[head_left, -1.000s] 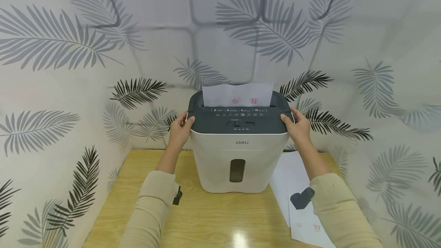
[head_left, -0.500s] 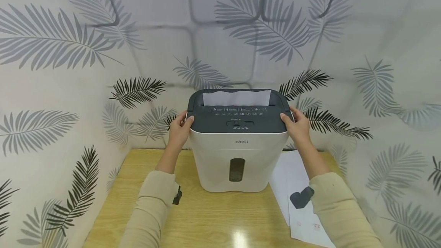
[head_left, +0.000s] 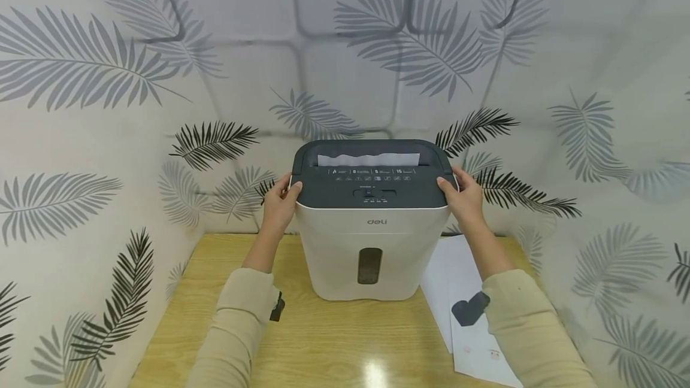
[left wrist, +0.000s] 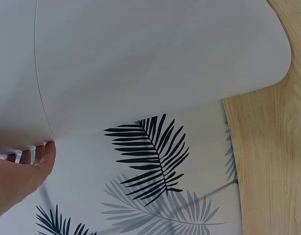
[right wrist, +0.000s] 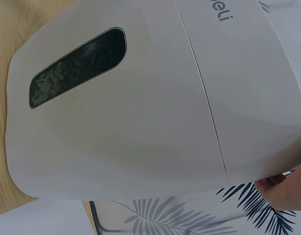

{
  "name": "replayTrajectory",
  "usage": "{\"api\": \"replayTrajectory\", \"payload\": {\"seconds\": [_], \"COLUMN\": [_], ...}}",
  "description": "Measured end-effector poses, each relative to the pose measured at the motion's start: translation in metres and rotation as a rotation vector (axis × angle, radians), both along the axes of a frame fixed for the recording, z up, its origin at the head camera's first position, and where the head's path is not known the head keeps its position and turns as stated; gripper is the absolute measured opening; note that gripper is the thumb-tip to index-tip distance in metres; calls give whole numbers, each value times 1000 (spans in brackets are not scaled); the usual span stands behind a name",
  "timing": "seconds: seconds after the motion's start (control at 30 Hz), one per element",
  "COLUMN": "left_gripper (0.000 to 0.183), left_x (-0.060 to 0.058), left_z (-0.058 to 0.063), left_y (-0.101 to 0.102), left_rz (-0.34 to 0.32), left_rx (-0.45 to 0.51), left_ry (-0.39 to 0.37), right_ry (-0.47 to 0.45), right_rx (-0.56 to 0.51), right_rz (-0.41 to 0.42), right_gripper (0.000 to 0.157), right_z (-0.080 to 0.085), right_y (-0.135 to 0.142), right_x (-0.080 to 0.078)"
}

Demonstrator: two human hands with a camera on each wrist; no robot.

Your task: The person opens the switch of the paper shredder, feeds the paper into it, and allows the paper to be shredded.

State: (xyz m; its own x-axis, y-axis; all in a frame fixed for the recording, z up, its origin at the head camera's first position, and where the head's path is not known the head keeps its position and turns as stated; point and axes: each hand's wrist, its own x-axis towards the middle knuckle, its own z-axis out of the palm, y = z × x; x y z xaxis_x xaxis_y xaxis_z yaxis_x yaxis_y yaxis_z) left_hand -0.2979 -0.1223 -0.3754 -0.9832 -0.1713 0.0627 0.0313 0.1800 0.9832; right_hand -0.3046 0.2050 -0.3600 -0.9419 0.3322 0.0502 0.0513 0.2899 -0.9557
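Note:
A white paper shredder (head_left: 345, 256) with a dark grey top stands upright on the table in the head view. A strip of white paper (head_left: 369, 160) sticks up out of its feed slot. My left hand (head_left: 280, 205) grips the left end of the top, thumb on the upper edge. On the opposite end, my right hand (head_left: 466, 201) holds on the same way. Fingertips of the left hand (left wrist: 28, 174) curl at the shredder's side in the left wrist view. Paper shreds show behind the front window (right wrist: 79, 68) in the right wrist view.
Sheets of white paper (head_left: 469, 346) with faint red stamps lie on the wooden table (head_left: 345, 340), to the right of the shredder and partly under the right forearm. A wall with leaf patterns (head_left: 345, 76) rises close behind.
The paper has sunk down into the feed slot; its red stamps have gone from sight and a short strip shows. Both hands stay in place on the shredder.

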Motion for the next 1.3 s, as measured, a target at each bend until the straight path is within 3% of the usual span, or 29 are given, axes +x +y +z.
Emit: {"api": "replayTrajectory", "payload": {"seconds": [0.5, 0.7, 0.87, 0.97, 1.07, 1.17, 1.3], "left_gripper": [49, 45, 41, 39, 36, 34, 34], "left_x": [-1, 0, 10, 16, 21, 28, 43], "left_z": [-2, -7, -33, -51, -70, -89, -116], "left_y": [5, 11, 17, 21, 26, 30, 37], "left_rz": [10, 60, 160, 221, 282, 324, 368], "left_rx": [26, 118, 207, 222, 212, 196, 180], "left_ry": [-12, -6, 69, 124, 141, 126, 82], "right_ry": [-22, -39, -20, 22, 94, 114, 25], "right_rx": [-8, -20, -34, -67, -99, -51, 112], "right_rz": [-11, 31, 13, -3, 39, 72, 48], "right_gripper": [55, 54, 46, 42, 40, 38, 36], "right_z": [-1, -1, -11, -21, -35, -56, -99], "right_y": [3, 6, 17, 25, 35, 47, 66], "right_x": [3, 6, 15, 22, 31, 42, 61]}}
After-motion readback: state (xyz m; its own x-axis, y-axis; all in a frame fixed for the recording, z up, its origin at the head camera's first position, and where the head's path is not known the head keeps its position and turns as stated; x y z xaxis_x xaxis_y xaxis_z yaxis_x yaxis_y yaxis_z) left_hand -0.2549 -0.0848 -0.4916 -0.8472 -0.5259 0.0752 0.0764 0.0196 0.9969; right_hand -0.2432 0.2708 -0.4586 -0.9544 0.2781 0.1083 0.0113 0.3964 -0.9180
